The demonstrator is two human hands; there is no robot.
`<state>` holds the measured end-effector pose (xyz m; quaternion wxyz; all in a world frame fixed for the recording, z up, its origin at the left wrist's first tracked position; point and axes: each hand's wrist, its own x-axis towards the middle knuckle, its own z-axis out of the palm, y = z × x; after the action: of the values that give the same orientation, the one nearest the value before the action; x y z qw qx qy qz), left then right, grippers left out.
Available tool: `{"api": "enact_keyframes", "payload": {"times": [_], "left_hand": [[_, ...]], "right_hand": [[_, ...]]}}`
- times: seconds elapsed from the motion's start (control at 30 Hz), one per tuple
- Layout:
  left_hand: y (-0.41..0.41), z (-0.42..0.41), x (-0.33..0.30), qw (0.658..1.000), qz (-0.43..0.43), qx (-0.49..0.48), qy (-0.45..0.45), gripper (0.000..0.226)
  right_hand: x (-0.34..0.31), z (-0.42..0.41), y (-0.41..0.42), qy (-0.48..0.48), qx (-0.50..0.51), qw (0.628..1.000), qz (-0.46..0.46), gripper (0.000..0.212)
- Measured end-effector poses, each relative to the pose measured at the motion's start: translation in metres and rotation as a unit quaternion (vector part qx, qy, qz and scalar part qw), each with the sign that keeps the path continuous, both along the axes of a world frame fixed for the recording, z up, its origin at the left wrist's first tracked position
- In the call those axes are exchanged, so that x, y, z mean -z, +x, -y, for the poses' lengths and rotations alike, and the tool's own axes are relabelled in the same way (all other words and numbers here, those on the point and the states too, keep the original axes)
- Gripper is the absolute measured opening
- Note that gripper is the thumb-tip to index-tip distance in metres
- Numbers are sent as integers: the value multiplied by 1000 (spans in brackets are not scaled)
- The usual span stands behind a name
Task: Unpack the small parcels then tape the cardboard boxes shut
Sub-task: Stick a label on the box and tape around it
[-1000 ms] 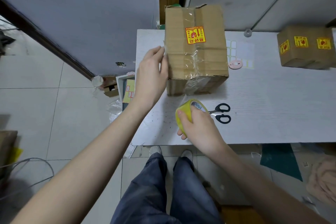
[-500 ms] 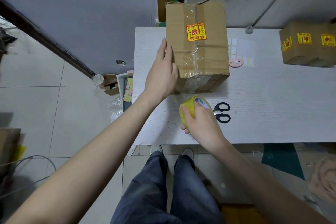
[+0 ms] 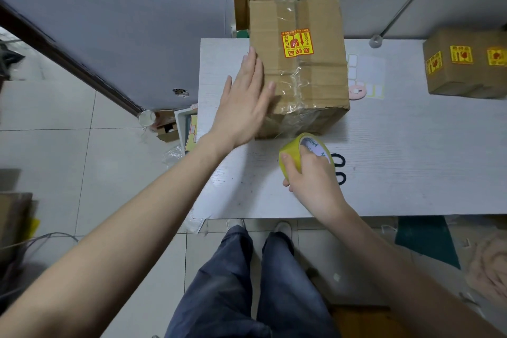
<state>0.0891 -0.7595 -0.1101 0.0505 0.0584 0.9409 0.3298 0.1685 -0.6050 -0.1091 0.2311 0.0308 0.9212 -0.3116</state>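
1. Left hand (image 3: 247, 103) lies flat with its fingers straight and close together, pressed against the left side of the big cardboard box (image 3: 299, 63); the thumb points away toward the table's left edge.
2. Right hand (image 3: 310, 175) grips a roll of yellow tape (image 3: 295, 149), fingers curled over the rim and into its hollow core, thumb on the outer face.
3. A strip of clear tape runs from the roll up onto the near face of the box, where the film looks wrinkled.
4. The box stands near the table's (image 3: 411, 159) far left corner, its top seam covered in clear tape and a red-and-yellow sticker (image 3: 297, 43).
5. The roll sits just in front of the box's near edge, toward the table's front.
6. Black scissors (image 3: 340, 169) lie just right of the roll, partly hidden by the right hand.
7. A second, smaller cardboard box (image 3: 463, 68) with three yellow stickers sits at the far right of the table, well apart from the first.
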Motion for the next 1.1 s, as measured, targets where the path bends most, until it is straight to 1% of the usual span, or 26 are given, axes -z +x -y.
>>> {"api": "enact_keyframes", "payload": {"times": [0.07, 0.1, 0.17, 0.23, 0.27, 0.33, 0.43, 0.5, 0.6, 0.7, 0.77, 0.87, 0.93, 1.03, 1.1], "left_hand": [[-2, 18, -8, 997, -35, 20, 72, 53], [-2, 28, -11, 994, -65, 28, 78, 54], [-1, 45, -14, 991, -107, 79, 24, 69], [2, 52, -13, 977, -109, 174, -61, 80], [4, 52, -11, 967, -103, 212, -99, 81], [5, 52, -3, 951, -95, 252, -151, 78], [2, 52, 5, 942, -93, 266, -180, 81], [0, 52, 7, 942, -90, 272, -175, 83], [-3, 52, 7, 941, -91, 279, -167, 79], [-5, 54, 6, 938, -97, 284, -173, 75], [-6, 55, 8, 935, -106, 286, -182, 71], [-6, 52, 10, 932, -129, 279, -192, 66], [-6, 48, 11, 934, -137, 277, -181, 63], [-6, 40, 11, 944, -128, 272, -138, 57], [-4, 36, 12, 950, -128, 259, -114, 55]], "right_hand": [[2, -4, -3, -2, 3, 1000, -6, 35], [3, -5, -5, -5, 5, 1000, -10, 35], [4, -8, -8, -10, 8, 1000, -17, 35], [6, -8, -12, -11, 6, 1000, -24, 34], [6, -9, -14, -10, 4, 1000, -28, 34], [7, -10, -16, -7, 1, 1000, -30, 34], [9, -14, -17, 8, -7, 1000, -28, 35], [9, -17, -17, 15, -18, 999, -24, 36], [5, -21, -19, 23, -33, 999, -12, 38], [-9, -27, -20, 68, -53, 996, -21, 34], [-22, -31, -16, 103, -71, 991, -46, 27], [-44, -35, -5, 163, -109, 977, -81, 26], [-57, -37, 0, 188, -130, 969, -95, 26], [-66, -41, 1, 207, -145, 961, -112, 26], [-66, -44, -1, 219, -148, 956, -125, 30]]}}
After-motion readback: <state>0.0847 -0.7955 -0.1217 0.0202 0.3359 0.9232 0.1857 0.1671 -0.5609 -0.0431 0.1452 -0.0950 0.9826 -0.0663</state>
